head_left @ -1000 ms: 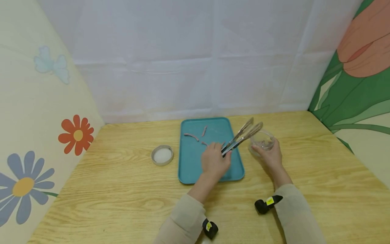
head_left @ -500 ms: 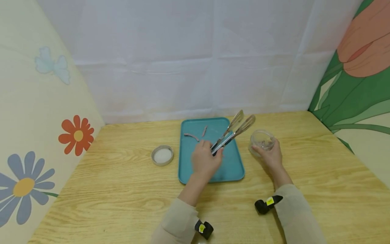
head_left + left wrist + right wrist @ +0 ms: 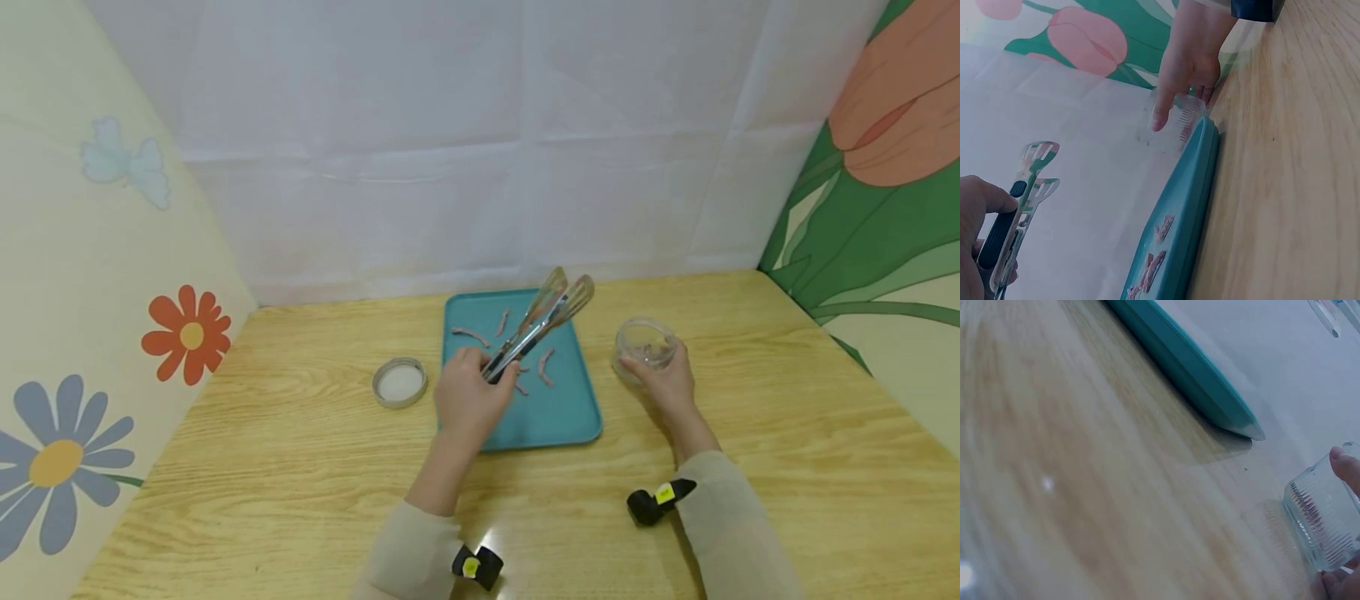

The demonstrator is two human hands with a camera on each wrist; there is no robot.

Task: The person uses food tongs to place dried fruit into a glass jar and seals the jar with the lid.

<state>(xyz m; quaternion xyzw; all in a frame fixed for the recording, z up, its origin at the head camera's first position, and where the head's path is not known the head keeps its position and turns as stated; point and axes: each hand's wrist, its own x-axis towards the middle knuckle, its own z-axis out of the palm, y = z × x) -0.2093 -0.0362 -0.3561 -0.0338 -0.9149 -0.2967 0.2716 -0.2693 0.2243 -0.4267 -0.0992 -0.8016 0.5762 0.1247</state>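
Observation:
My left hand (image 3: 471,398) grips metal tongs (image 3: 534,327) with dark handle grips, held above the tray; their slotted heads point up and away, apart, with nothing between them. The teal tray (image 3: 558,425) lies on the table with several thin reddish-brown strips, like dried meat, on it; one strip (image 3: 546,367) is near its right side. My right hand (image 3: 667,379) holds a clear ribbed glass jar (image 3: 1322,515) that stands right of the tray, thumb on one side and fingers round the other. Some small dark pieces show inside the jar. The left hand hides part of the tray.
A round lid (image 3: 400,382) with a pale inside lies on the wooden table (image 3: 300,450), left of the tray. A white cloth (image 3: 420,167) hangs behind the table, and flower-printed panels stand at both sides.
My left hand has moved left with the tongs, away from the jar and across the tray, uncovering strips on its right side. The right hand and jar have stayed in place.

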